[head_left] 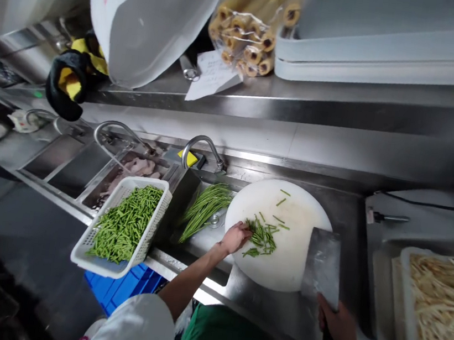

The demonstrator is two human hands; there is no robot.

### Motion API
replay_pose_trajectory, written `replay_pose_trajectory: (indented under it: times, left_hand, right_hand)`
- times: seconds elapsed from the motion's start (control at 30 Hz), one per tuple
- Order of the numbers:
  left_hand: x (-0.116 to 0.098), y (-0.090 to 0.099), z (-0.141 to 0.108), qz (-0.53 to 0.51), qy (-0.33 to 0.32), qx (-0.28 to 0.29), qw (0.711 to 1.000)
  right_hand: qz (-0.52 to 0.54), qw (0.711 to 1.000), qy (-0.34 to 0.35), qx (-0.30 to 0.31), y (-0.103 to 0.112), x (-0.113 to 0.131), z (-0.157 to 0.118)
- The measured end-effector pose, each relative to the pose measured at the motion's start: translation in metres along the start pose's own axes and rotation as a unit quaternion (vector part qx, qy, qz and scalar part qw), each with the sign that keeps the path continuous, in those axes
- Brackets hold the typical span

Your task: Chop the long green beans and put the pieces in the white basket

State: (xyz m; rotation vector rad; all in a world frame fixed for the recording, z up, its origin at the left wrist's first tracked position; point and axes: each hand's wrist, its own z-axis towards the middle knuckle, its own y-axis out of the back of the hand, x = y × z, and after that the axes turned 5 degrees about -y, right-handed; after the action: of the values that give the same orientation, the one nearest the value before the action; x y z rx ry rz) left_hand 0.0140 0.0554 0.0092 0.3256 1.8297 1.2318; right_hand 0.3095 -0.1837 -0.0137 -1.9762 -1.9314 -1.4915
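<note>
My right hand (336,324) grips the dark handle of a cleaver (323,266). Its broad blade overlaps the right edge of a round white cutting board (289,267). At the left part of the board, my left hand (238,238) has its fingers curled against a small heap of cut long beans (263,237). A few loose pieces lie farther back on the board. Uncut long beans (205,209) rest in the sink just left of the board. Beyond them, a white perforated basket (165,212) holds many more cut pieces and sits over the sink's front edge.
Faucets (203,140) arch over the sinks, one of which holds pale raw meat (142,168). Above runs a steel shelf (303,99) with a bag of hollow tubes (244,38) and plastic bins. A tub of pale shreds (444,299) stands right. A blue crate (121,290) is below.
</note>
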Motion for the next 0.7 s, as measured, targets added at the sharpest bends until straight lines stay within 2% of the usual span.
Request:
replay_pose_trajectory:
  times: [0.1,0.17,0.23,0.3,0.37,0.4,0.57,0.63,0.7]
  left_hand:
    - [-0.003,-0.006,0.014,-0.018,0.000,0.009,1.000]
    - [-0.011,-0.013,0.028,-0.031,0.012,-0.003,0.999]
    - [-0.021,-0.018,0.042,-0.055,0.020,-0.032,0.998]
    - [-0.028,-0.019,0.047,-0.094,0.035,-0.086,0.991]
    - [-0.029,-0.017,0.037,-0.121,0.067,-0.138,0.981]
    - [-0.028,-0.016,0.027,-0.128,0.083,-0.146,0.978]
    - [-0.020,-0.021,-0.037,-0.111,0.111,-0.062,0.986]
    - [-0.021,-0.028,-0.046,-0.094,0.120,-0.051,0.987]
    - [-0.025,-0.032,-0.044,-0.075,0.120,-0.039,0.989]
  right_hand:
    - [0.006,0.999,-0.022,0.048,-0.001,0.000,-0.003]
    - [0.003,0.999,-0.026,0.042,0.000,0.001,-0.004]
    - [0.003,0.999,-0.032,0.042,0.000,0.002,-0.004]
    - [0.009,0.998,-0.035,0.050,0.001,0.003,-0.004]
    - [0.019,0.998,-0.030,0.053,0.001,0.001,-0.003]
    - [0.022,0.998,-0.029,0.051,0.001,-0.001,-0.002]
    - [0.042,0.996,-0.052,0.055,-0.004,-0.010,0.001]
    - [0.055,0.995,-0.057,0.064,-0.004,-0.009,0.002]
    - [0.061,0.994,-0.057,0.068,-0.004,-0.006,0.001]
